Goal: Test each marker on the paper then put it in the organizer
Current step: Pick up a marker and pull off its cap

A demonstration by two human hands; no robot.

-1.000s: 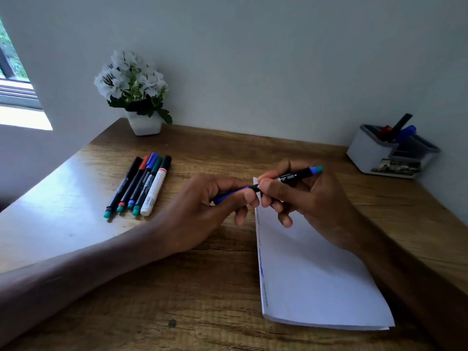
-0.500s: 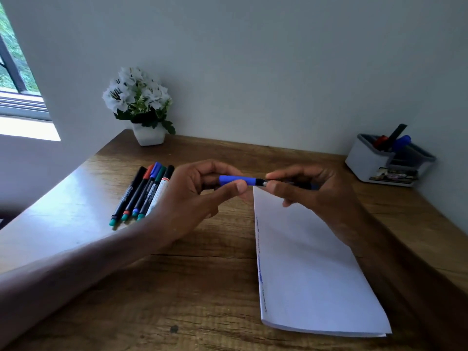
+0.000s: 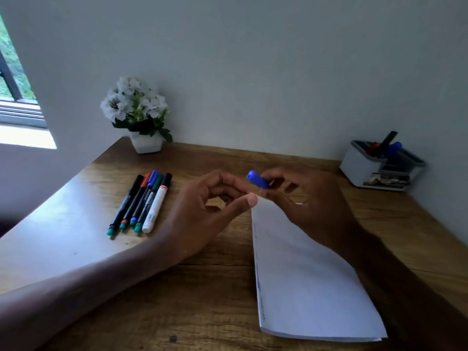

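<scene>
Right hand [image 3: 311, 198] pinches the blue marker [image 3: 257, 179]; left hand [image 3: 207, 211] is empty, loosely curled. Such a light pinch could drop it before the organizer [image 3: 364, 168] at two o'clock.

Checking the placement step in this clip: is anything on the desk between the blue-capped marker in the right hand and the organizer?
Nothing visible does. The right hand holds the blue-capped marker over the paper's far end; only bare desk lies between it and the organizer at the far right corner.
</scene>
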